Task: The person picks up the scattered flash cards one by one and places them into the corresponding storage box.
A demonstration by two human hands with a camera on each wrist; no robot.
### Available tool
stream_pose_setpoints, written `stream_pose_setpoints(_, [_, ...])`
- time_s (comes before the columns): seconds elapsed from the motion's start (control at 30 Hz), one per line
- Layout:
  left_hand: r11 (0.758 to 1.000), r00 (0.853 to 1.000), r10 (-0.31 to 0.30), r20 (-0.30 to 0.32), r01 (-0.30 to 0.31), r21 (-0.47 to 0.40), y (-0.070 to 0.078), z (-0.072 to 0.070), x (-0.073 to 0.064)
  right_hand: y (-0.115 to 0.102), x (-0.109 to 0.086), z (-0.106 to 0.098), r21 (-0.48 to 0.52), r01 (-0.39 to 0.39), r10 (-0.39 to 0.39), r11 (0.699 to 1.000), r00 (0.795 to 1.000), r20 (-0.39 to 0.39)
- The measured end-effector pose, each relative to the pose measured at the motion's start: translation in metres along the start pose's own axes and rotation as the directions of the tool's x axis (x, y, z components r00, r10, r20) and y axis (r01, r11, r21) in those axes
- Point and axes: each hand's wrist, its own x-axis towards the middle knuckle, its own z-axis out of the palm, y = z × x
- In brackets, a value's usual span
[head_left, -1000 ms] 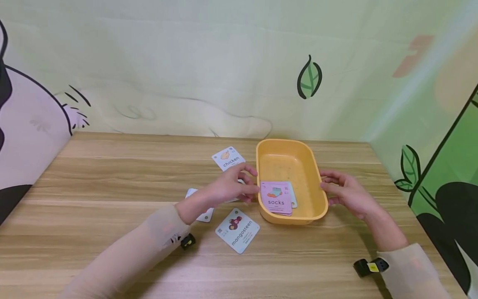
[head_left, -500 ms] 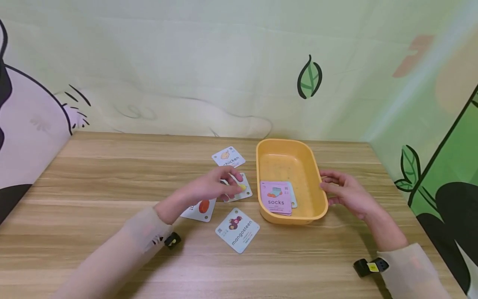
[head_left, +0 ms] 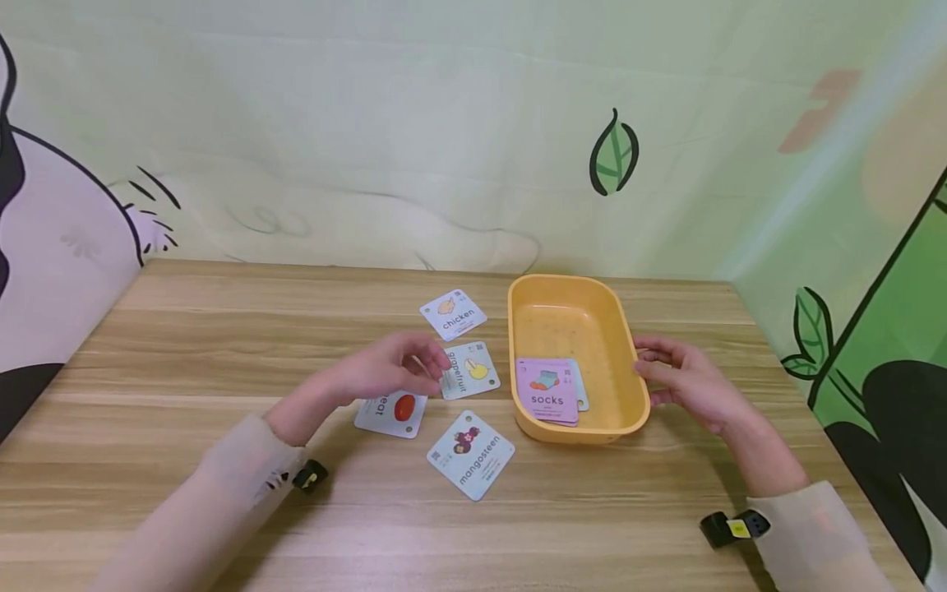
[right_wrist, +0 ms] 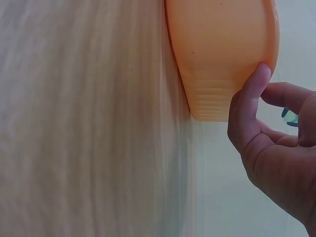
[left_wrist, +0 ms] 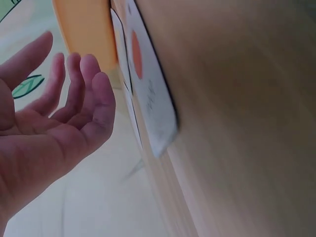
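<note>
The left hand (head_left: 388,364) is raised by the card with a red picture (head_left: 403,409), fingers loosely bent, holding nothing; wood stretches wide at its 9 o'clock. A narrow strip separates the grapefruit card (head_left: 471,370) from the yellow tray (head_left: 573,333), whose far rim nears the table's (head_left: 222,345) 12 o'clock edge. The chicken card (head_left: 453,314) lies at the tray's 10, the mangosteen card (head_left: 471,456) at 8. The right hand's (head_left: 688,382) relaxed, spread fingers touch the tray's 3 o'clock side; the socks card (head_left: 546,393) rests inside at 7
</note>
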Motion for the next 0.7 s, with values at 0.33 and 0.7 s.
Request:
stream_pose_setpoints(0.33, [0.986, 1.000, 0.008, -0.006, -0.007, 0.167, -0.007, -0.006, -0.015, 0.001, 0.001, -0.001, -0.001, -0.003, 0.003, 1.000, 1.000, 0.004])
stream_pose_setpoints(0.7, [0.929, 1.000, 0.020, 0.000, -0.019, 0.369, -0.014, -0.006, -0.013, -0.001, 0.000, -0.001, -0.014, -0.013, 0.013, 1.000, 1.000, -0.001])
